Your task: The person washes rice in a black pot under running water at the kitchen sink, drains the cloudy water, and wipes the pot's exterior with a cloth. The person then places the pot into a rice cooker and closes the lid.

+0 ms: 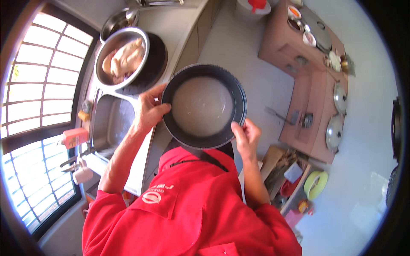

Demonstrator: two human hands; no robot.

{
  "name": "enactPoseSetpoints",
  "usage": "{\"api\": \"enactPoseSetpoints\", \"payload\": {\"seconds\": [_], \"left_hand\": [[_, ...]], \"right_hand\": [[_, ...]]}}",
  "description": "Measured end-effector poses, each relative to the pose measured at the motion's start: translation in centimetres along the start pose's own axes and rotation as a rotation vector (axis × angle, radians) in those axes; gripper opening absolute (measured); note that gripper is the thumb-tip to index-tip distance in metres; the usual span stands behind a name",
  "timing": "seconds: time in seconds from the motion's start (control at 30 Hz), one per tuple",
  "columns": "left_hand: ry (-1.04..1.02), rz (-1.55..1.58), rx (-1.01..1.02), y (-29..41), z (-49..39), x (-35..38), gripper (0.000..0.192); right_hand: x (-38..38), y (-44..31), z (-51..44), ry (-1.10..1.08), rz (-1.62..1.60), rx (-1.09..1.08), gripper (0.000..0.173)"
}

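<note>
Both hands hold a round dark pot (pixel 237 96) in front of my red apron, away from the counter. Cloudy, pale liquid (pixel 201 105) covers its bottom, and light glints off the surface. My left hand (pixel 150 107) grips the left side of the rim, thumb on top. On the lower right, my right hand (pixel 248 136) pinches the rim between thumb and fingers. The fingers under the pot are partly hidden. Left of the pot, a steel bowl (pixel 144 48) holding a whole plucked bird (pixel 126 59) rests on a dark round board or block (pixel 158 60).
A steel sink (pixel 112 118) is below the bowl, with a pink bottle (pixel 75 137) and kitchen knives (pixel 72 163) by the window. Across the floor stands a pink stove (pixel 310 80) with lidded pots (pixel 334 131) and small bowls. A white bucket (pixel 248 11) stands at the top.
</note>
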State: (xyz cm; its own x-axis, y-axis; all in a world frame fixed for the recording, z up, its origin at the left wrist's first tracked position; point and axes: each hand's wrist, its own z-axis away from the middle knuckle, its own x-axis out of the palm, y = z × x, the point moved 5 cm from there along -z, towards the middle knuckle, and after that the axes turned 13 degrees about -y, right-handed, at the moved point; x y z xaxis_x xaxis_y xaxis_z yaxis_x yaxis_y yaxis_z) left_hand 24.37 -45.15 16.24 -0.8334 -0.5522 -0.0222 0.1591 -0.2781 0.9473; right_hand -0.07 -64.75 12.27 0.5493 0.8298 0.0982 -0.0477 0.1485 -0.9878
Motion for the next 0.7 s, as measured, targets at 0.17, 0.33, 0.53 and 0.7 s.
{"api": "enactPoseSetpoints", "payload": {"seconds": [0.17, 0.33, 0.53, 0.7], "left_hand": [[0.059, 0.122, 0.035, 1.2, -10.6, 0.8, 0.065], [0.102, 0.178, 0.056, 5.7, -19.7, 1.3, 0.065], [0.158, 0.16, 0.032, 11.5, -30.2, 0.2, 0.065], [0.236, 0.206, 0.141, 13.8, -39.9, -2.7, 0.062]], "right_hand": [[-5.0, -2.3, -10.5, -0.047, 0.011, -0.031, 0.033], [-9.5, -5.9, -21.4, -0.112, 0.062, -0.04, 0.038], [-13.6, -9.8, -34.7, -0.181, 0.078, -0.018, 0.039], [-14.5, -12.3, -45.5, -0.22, 0.108, -0.107, 0.037]]}}
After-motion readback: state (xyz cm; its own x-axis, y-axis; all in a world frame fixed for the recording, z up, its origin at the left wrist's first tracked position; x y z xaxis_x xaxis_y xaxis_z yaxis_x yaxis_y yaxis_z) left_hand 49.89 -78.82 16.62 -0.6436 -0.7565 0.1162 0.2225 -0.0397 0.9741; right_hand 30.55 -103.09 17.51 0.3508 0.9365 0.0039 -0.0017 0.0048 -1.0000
